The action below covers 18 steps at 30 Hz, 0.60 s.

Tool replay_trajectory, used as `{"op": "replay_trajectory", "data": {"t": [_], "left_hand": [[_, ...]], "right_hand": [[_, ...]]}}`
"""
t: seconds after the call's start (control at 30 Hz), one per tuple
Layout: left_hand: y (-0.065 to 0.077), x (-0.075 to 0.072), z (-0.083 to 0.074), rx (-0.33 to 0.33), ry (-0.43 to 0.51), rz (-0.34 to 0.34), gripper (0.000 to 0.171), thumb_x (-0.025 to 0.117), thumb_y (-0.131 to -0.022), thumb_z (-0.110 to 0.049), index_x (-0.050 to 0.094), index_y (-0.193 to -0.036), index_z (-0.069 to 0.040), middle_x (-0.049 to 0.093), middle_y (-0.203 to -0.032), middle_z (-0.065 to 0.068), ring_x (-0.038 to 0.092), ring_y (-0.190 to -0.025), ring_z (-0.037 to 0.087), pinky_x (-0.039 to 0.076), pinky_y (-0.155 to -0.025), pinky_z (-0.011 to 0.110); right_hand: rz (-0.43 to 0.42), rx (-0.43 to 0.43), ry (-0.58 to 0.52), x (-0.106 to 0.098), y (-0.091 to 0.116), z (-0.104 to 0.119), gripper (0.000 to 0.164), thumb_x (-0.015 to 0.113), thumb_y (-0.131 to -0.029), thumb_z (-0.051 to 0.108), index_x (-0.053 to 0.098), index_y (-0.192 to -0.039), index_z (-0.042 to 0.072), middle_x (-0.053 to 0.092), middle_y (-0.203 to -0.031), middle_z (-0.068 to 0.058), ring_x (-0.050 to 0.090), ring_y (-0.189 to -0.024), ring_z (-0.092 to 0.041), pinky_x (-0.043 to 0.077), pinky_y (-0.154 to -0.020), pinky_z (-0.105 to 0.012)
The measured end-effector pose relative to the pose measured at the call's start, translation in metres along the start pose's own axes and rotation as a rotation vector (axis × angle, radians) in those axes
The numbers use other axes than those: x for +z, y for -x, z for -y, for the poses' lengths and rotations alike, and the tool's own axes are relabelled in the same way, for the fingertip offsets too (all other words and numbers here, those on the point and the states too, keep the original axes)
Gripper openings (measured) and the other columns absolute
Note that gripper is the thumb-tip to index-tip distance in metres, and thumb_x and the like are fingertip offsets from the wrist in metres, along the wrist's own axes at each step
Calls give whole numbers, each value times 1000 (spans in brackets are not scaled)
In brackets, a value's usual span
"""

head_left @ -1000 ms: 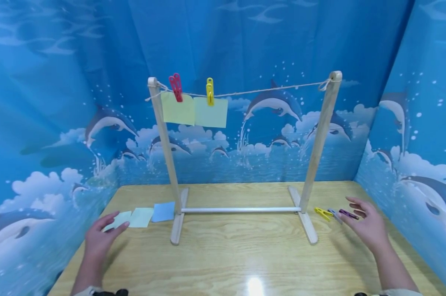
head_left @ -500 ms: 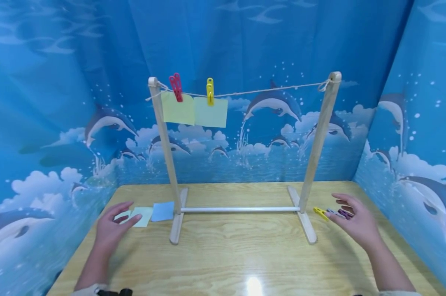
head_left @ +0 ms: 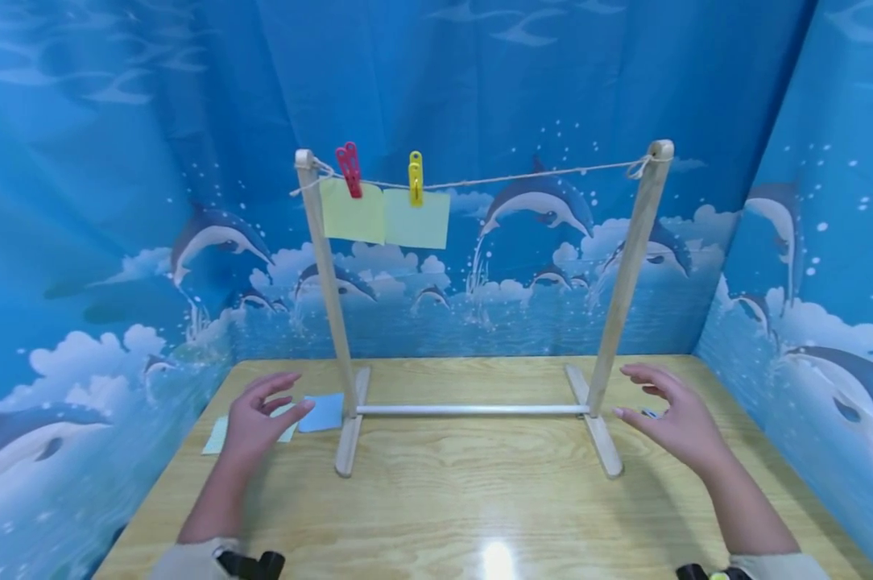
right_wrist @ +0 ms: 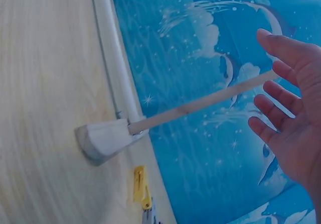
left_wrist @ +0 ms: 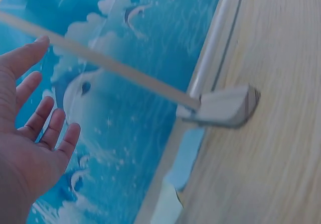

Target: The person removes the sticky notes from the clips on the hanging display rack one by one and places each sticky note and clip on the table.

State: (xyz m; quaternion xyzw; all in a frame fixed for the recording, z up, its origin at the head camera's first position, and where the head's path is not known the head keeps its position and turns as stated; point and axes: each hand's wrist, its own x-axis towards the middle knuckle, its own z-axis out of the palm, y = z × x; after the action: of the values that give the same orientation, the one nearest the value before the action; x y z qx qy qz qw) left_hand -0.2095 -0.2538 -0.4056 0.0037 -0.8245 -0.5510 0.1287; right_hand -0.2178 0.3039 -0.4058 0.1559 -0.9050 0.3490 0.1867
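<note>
My left hand hovers with relaxed, spread fingers and holds nothing. It overlaps a row of paper notes on the table: pale green notes, one of them mostly hidden, and a blue note. My right hand, loosely curved and bare, is over the clothespins at the right. In the right wrist view a yellow clothespin and part of a grey-blue clothespin show. On the string hang a yellow note under a red clothespin and a pale green note under another yellow clothespin.
The string is tied between two wooden posts, the left post and the right post, on flat feet. A white rod joins them low over the wooden table. A dolphin-print curtain surrounds the back and sides.
Both hands have moved inward and slightly up, the left toward the left post, the right toward the right post. Nothing was picked up. The hanging notes have stayed on the string.
</note>
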Motion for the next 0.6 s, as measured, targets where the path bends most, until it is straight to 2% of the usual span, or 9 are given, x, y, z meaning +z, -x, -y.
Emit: {"op": "replay_trajectory", "data": {"t": [0.07,0.2,0.37,0.5,0.6], "left_hand": [[-3,3,-5,18,17,22,58,76,-87,-26,55,-135,-3,45,-140,10,52,-120,27,48,-88,13],[-5,7,-17,13,38,63,61,77,-85,-30,55,-136,-4,43,-143,10,52,-122,33,49,-86,13],[-7,11,-32,27,52,90,59,78,-85,-31,57,-134,-5,45,-142,9,52,-122,32,49,-87,16],[-11,15,-44,38,65,94,58,77,-85,-33,58,-133,-7,46,-141,7,53,-122,29,51,-87,18],[-16,19,-52,51,95,99,55,77,-86,-28,59,-133,-7,47,-140,7,53,-121,29,52,-87,20]], "right_hand": [[-2,-31,-7,0,-5,6,56,79,-84,17,55,-132,1,54,-130,-17,52,-113,-34,35,-87,-4],[-5,-89,-28,-3,-17,20,53,79,-83,14,57,-130,0,54,-130,-16,50,-115,-32,34,-89,-5],[-20,-175,-26,-8,-31,34,50,81,-80,8,60,-126,1,56,-128,-13,48,-115,-24,35,-89,-5],[-13,-200,-23,-13,-39,45,50,81,-81,10,61,-127,6,56,-129,-11,49,-117,-26,36,-88,-6],[0,-206,-15,-15,-46,53,50,81,-82,13,61,-127,8,55,-131,-10,50,-117,-31,35,-89,-6]]}}
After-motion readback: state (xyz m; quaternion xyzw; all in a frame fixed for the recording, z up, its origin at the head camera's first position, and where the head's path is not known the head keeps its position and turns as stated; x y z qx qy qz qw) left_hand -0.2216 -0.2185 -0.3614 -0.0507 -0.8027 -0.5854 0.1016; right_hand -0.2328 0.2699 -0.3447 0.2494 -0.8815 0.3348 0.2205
